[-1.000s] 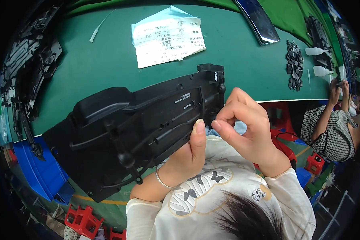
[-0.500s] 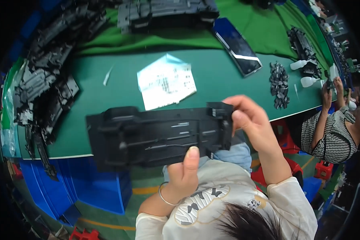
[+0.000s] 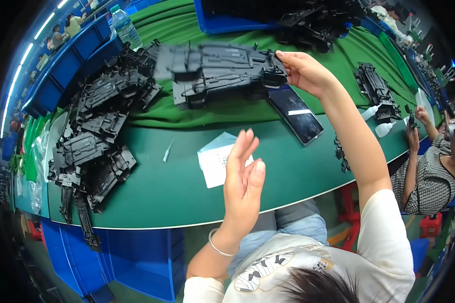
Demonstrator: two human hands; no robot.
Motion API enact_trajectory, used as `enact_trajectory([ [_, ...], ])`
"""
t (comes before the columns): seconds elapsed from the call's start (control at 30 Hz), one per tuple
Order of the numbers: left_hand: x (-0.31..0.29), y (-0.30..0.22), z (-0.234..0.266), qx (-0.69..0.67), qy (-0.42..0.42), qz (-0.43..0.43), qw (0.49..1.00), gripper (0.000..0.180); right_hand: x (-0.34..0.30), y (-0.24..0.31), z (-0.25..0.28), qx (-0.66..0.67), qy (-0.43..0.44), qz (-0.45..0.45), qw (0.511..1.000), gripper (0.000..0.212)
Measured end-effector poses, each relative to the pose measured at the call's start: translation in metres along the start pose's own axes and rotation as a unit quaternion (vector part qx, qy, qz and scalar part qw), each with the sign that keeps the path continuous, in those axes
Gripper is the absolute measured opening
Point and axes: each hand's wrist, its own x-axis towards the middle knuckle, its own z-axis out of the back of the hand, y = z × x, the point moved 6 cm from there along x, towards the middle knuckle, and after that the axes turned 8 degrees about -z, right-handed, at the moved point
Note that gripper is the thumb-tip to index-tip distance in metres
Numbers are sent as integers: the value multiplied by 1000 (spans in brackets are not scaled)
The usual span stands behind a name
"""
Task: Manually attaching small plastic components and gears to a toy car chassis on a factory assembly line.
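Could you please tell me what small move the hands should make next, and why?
Probably, the right hand should check that the black part sits steady, then ease its fingers off: it holds only the part's right end, above the green cloth, while the left hand is open and empty. Whether the part is fully supported is unclear.

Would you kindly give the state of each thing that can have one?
Left hand, open, holding nothing
Right hand, fingers at black panel's end
Black panel, resting or held, unclear
Phone, face up, screen dark
Paper, lying down, partly hidden
Water bottle, capped
White bottles, nozzles fitted
Far bin, heaped with black parts
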Motion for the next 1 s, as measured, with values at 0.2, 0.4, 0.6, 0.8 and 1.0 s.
enact_trajectory([
  [0.2, -11, 14, 6, 20, 2, 13, 1000, 33, 34, -3, 25, -87, -60, -39, 994, 25],
  [0.4, -32, 20, -4, 46, 82, 136, 986, 20, 30, 7, 30, -191, -148, 1, 970, 30],
  [0.6, -52, 25, -6, 218, 105, -78, 967, 19, 49, 32, 110, -427, -317, 118, 839, 30],
  [0.8, -55, 20, -13, 339, 136, -183, 913, 29, 71, 76, 113, -640, -506, 272, 511, 56],
  [1.0, -56, 21, -16, 334, 158, -210, 905, 29, 112, 52, 119, -789, -348, 155, 481, 40],
])
